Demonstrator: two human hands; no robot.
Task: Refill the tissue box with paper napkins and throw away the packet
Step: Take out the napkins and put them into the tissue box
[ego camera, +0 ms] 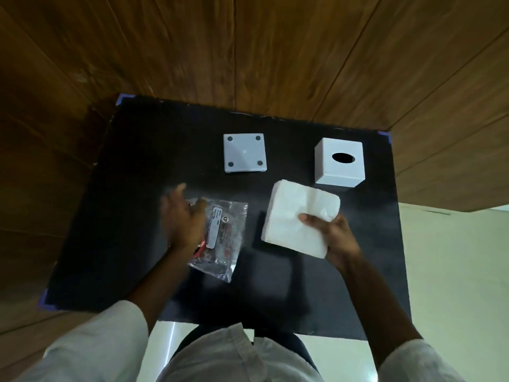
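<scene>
A white stack of paper napkins [294,216] is lifted above the black table, pinched at its near right corner by my right hand [332,238]. The clear plastic packet [220,238], empty with a printed label, lies flat on the table left of the stack. My left hand [183,216] is blurred, fingers spread, over the packet's left edge; whether it touches the packet is unclear. The white cube tissue box [340,162] with an oval slot on top stands at the back right. Its white base plate [245,153] with four grey pads lies apart at the back middle.
The black table top [124,216] has blue tape at its corners and stands against wooden wall panels [248,51]. Pale floor [454,271] shows to the right and below the near edge.
</scene>
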